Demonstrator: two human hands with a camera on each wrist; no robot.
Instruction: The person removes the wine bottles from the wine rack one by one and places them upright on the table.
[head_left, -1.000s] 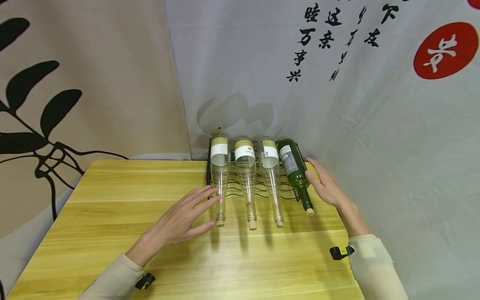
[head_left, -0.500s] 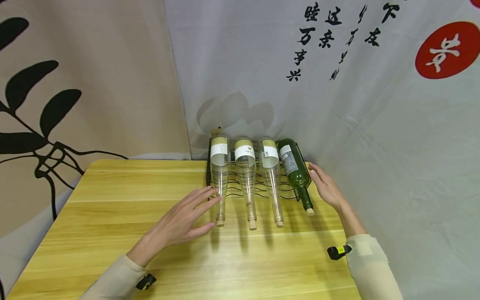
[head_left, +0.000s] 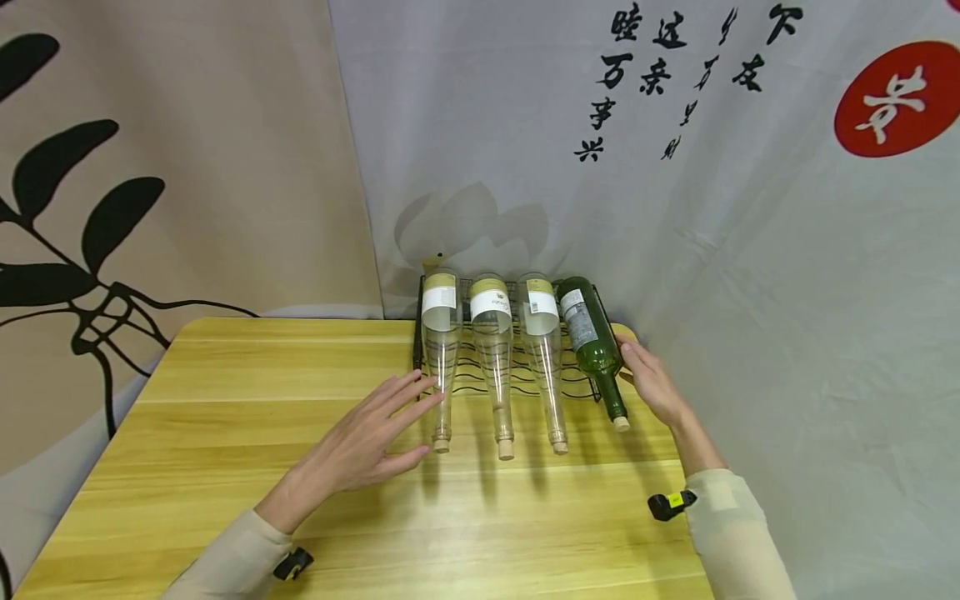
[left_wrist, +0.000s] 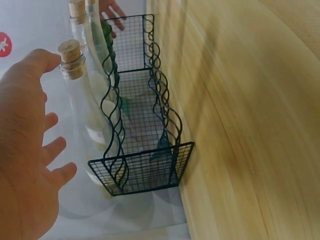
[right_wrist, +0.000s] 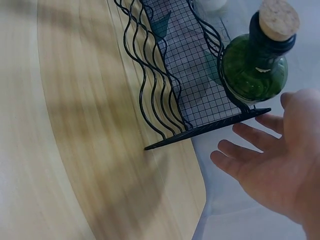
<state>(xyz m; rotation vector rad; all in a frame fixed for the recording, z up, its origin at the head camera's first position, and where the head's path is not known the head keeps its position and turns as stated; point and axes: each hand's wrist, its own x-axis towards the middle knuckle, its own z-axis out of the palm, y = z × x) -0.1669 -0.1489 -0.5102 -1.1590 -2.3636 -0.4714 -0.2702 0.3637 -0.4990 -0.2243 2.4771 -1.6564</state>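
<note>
A black wire bottle rack (left_wrist: 150, 172) stands at the back of the table with bottles lying on its top tier, necks toward me. Three are clear corked bottles: a left one (head_left: 439, 297), a middle one (head_left: 489, 302) and a right one (head_left: 541, 304). At the right end lies a green corked wine bottle (head_left: 597, 354). My left hand (head_left: 356, 442) is spread beside the left bottle's neck, its fingers straight and holding nothing. Beside the rack's right end, my right hand (head_left: 656, 387) has loosely bent fingers near the end panel; whether they touch it I cannot tell.
The wooden table (head_left: 262, 400) extends left and in front of the rack. A printed cloth (head_left: 465, 125) hangs close behind it, and another cloth side (head_left: 825, 333) rises at the right. The rack's lower tier (right_wrist: 165, 100) shows wavy wires.
My right hand has moved off the green bottle's side and slid down and slightly toward me along the rack's right end. The left hand and the bottles stay nearly still.
</note>
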